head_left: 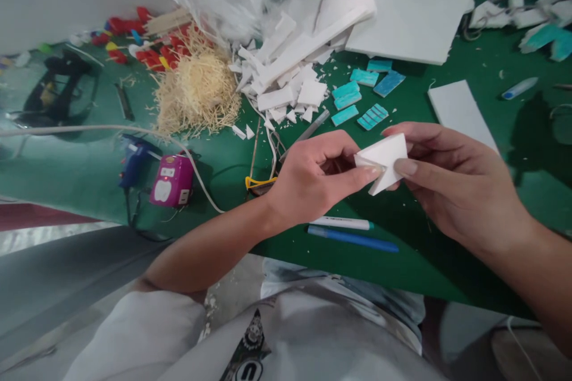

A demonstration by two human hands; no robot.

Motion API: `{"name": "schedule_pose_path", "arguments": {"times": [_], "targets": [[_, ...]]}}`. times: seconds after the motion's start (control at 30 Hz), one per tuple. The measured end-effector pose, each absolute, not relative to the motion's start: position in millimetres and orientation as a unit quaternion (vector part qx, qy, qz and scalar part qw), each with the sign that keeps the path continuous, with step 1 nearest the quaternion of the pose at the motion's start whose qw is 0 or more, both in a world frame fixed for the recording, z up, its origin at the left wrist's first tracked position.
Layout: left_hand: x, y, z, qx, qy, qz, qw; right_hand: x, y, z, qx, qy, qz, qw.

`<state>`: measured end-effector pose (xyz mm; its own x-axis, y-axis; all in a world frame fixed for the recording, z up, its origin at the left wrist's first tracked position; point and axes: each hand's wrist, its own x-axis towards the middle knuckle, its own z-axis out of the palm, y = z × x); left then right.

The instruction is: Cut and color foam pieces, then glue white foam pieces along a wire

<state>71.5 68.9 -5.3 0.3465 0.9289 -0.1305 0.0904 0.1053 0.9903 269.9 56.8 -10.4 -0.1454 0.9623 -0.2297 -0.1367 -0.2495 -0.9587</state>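
A small white foam piece point(386, 158), roughly triangular, is held above the green table point(313, 253) between both hands. My left hand point(315, 181) pinches its left edge with thumb and forefinger, the other fingers curled in. My right hand point(451, 187) grips its right side, with the thumb lying across the front and the fingers behind. Below the hands lie a white pen point(342, 223) and a blue pen point(353, 239) on the table.
White foam offcuts point(286, 80) and a straw pile point(196, 95) lie at the back, beside teal painted foam bits point(364, 98). White foam sheets point(415, 6) sit back right. A blue glue gun point(134, 161), a pink device point(172, 180) and a yellow-handled cutter point(259, 183) lie left.
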Motion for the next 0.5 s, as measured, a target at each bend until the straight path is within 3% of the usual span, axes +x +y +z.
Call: {"name": "schedule_pose_path", "arguments": {"times": [0.5], "targets": [[70,71,-13,0.671,0.409,0.356,0.506,274,67,-12,-0.513,-0.413,0.657,0.368]]}}
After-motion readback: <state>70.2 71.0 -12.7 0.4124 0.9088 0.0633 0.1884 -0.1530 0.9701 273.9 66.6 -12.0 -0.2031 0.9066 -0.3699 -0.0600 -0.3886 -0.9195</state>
